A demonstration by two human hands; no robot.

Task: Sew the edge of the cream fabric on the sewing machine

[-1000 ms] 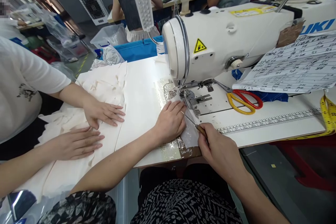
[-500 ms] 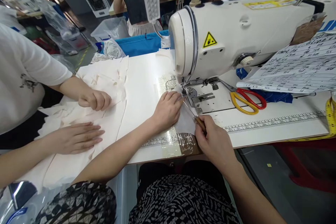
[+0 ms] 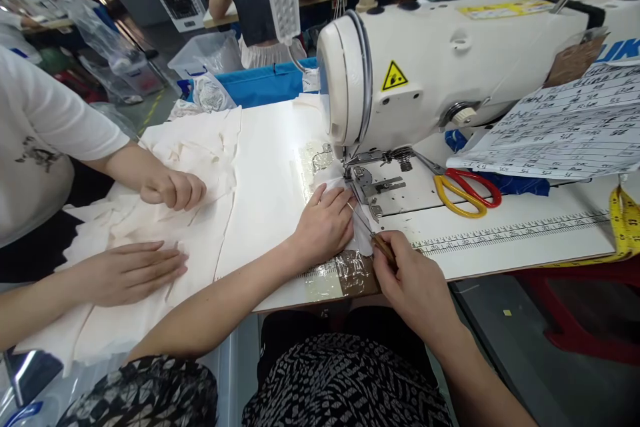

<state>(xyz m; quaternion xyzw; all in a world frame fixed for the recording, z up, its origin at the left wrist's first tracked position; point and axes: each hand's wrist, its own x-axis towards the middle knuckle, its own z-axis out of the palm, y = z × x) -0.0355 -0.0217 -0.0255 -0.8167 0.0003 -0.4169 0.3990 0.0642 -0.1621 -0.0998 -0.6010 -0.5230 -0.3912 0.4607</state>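
A small piece of thin white fabric (image 3: 363,237) lies under the needle area of the white sewing machine (image 3: 420,67). My left hand (image 3: 326,223) rests on this fabric just in front of the presser foot, fingers lying flat and pressing down. My right hand (image 3: 413,277), at the table's front edge, is closed round the wooden handle of an awl (image 3: 384,249). The awl's thin metal shaft points up and left to the fabric beside my left fingertips, close to the foot. Its tip is hard to make out there.
At left, a co-worker's hands (image 3: 135,270) rest on stacked pale fabric pieces (image 3: 200,140). Red-and-yellow-handled scissors (image 3: 463,193), a handwritten sheet (image 3: 555,127) and a yellow tape measure (image 3: 623,220) are at right. A blue cloth bin (image 3: 265,83) stands behind the table.
My left hand has slid slightly toward me, its fingers spreading, and more white fabric shows behind it. The awl stays in my right hand, its shaft still along the fabric. The view has shifted slightly.
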